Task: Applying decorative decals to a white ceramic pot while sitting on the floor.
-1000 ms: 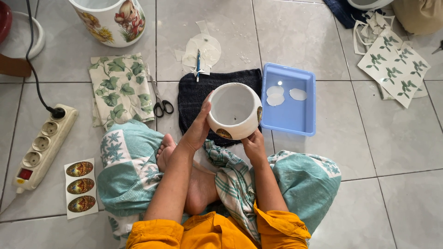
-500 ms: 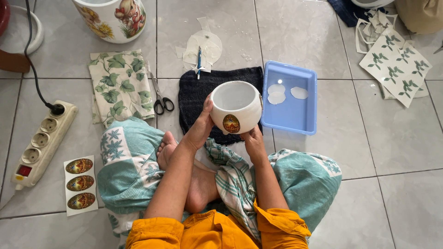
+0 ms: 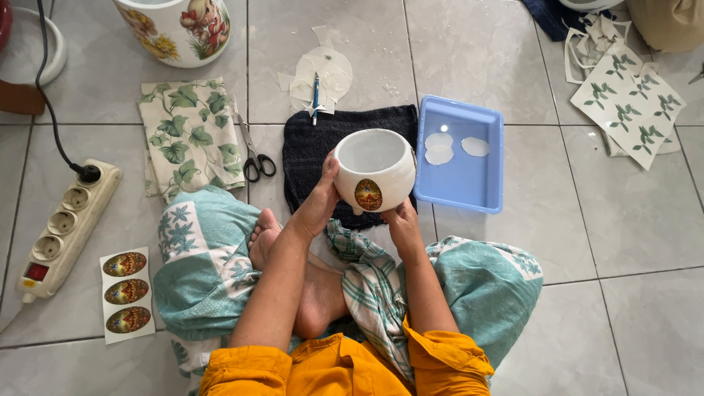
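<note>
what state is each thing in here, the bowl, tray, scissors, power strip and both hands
white bowl: held up, oval decal on its side
left hand: gripping the bowl
right hand: supporting the bowl from below
blue tray: two pale cut-outs inside
scissors: closed, on floor
power strip: one plug in

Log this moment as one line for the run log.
left hand: holds white pot | right hand: supports pot underneath | oval decal: faces camera | blue tray: beside

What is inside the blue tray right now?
Two pale oval cut-outs lie in the blue tray. The white pot overlaps its left edge, hiding that strip.
</note>
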